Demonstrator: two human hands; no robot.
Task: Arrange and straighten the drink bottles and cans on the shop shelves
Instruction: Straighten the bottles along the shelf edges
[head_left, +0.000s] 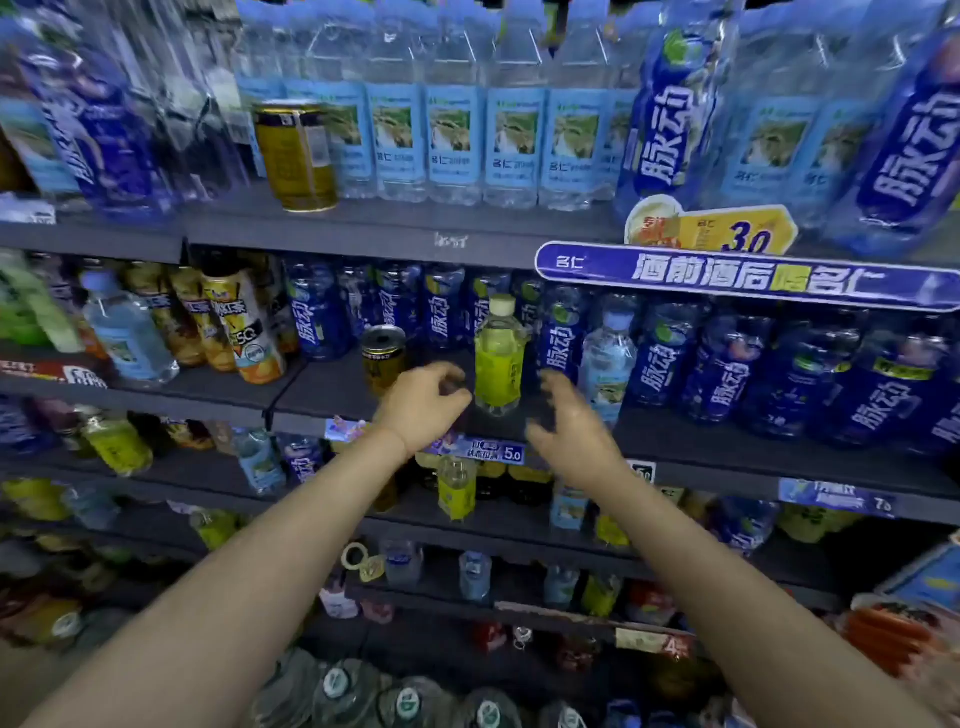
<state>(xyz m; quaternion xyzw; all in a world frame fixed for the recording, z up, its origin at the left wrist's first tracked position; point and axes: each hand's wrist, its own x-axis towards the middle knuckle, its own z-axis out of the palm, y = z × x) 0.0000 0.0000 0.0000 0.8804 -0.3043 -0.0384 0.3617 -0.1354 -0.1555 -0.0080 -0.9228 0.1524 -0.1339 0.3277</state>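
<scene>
Both arms reach up to the 2nd shelf (332, 387) from the top. The left hand (423, 402) has its fingers curled loose and holds nothing. It sits just in front of a gold can (383, 358) w/ a dark top, and it hides the can's lower part. The right hand (571, 428) is blurry, fingers spread a bit, nothing in it. Between the 2 hands stands a yellow-green bottle (500, 358) w/ a pale cap, upright, near the shelf's front edge, not touched by either hand. Behind it is a row of dark blue bottles (441, 312). On the top shelf stands another gold can (296, 156), next to clear water bottles (454, 140) w/ light blue labels. A blue price tag (485, 451) is on the shelf edge below the hands.
</scene>
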